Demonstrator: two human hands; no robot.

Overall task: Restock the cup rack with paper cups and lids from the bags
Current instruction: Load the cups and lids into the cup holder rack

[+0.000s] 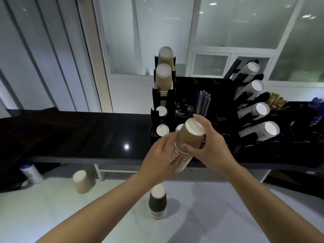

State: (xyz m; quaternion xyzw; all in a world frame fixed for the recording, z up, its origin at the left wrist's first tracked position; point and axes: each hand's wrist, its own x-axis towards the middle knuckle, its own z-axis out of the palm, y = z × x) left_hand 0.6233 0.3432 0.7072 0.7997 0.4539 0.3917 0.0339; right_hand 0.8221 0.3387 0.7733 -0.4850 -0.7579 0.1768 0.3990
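Observation:
I hold a tilted stack of brown ribbed paper cups [190,137], upside down, just in front of the black cup rack [155,102]. My right hand [208,146] grips the top cup, thumb on its near side. My left hand [161,155] supports the lower part of the stack with fairly straight fingers. The rack's left column holds brown cup stacks [164,76] in its upper slots and white cup bottoms [162,129] lower down.
A short stack of black cups [157,202] and a single brown cup [82,181] stand upside down on the white table. White cup stacks [259,132] lean in the rack's right side. A black counter [87,134] carries the rack. A white canister [31,173] stands left.

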